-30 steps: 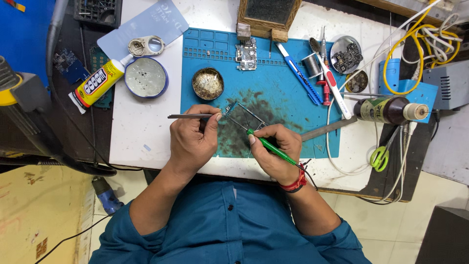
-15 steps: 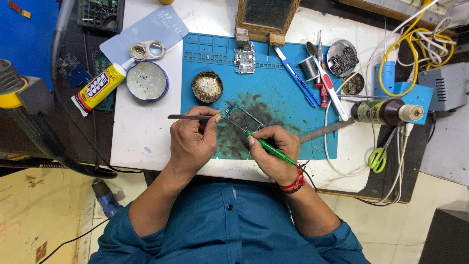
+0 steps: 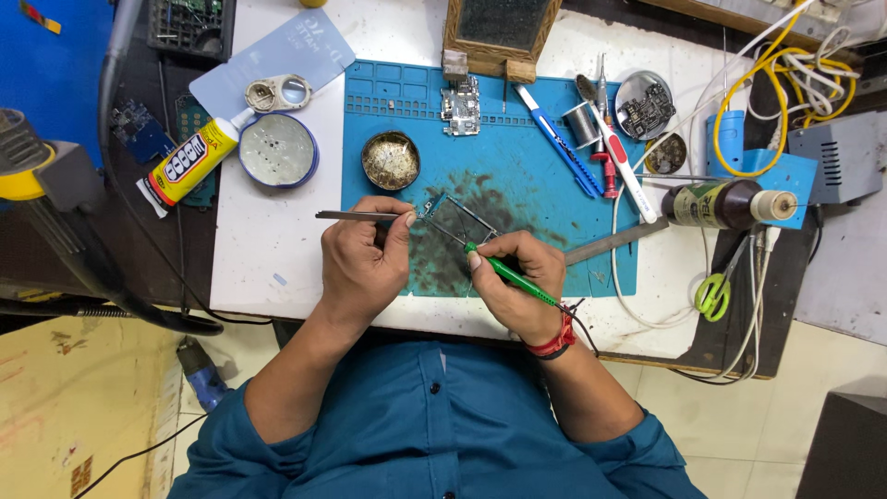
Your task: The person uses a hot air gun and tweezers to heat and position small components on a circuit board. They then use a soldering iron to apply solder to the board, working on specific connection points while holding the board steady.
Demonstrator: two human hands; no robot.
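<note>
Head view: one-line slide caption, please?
Left hand holds tweezers, right hand a green-handled tool, over a blue mat.

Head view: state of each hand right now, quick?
Left hand: closed on metal tweezers, tips at the small metal frame on the blue mat.
Right hand: closed on a green-handled tool, tip at the frame.

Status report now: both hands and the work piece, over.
Left hand grips tweezers. Right hand holds green iron. Both tips at small metal frame on blue mat. Nothing blocking.
</note>
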